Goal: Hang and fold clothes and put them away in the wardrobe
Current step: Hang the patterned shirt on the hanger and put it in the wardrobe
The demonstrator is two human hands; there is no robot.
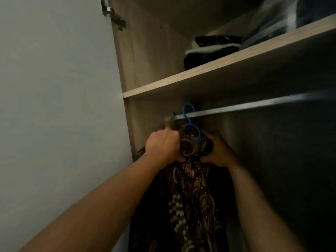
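Pale grey, the open wardrobe door (54, 88) fills the left side, with a dark hinge (116, 17) at its top edge where it meets the wood-grain side panel (145, 57).

Just right of that panel, the left hand (163, 146) is curled into a fist round bunched fabric at the collar of a dark batik shirt (189, 197). The blue plastic hanger (189, 121) sits between the two hands. Its hook is looped over the far left end of the metal rail (254, 106), so the shirt is already hanging inside the wardrobe, close against the side wall.

The right hand (218, 151) grips the other side of the collar, fingers closed on the cloth. Holding both sides at once looks like a way to square the neckline on the hanger, so the shirt hangs even and does not slip off one shoulder.

To the right, the rail runs off bare into shadow. Above it, the wooden shelf (227, 67) carries a stack of folded clothes (212, 51). Further right are more bundled garments (291, 19), too blurred to identify.
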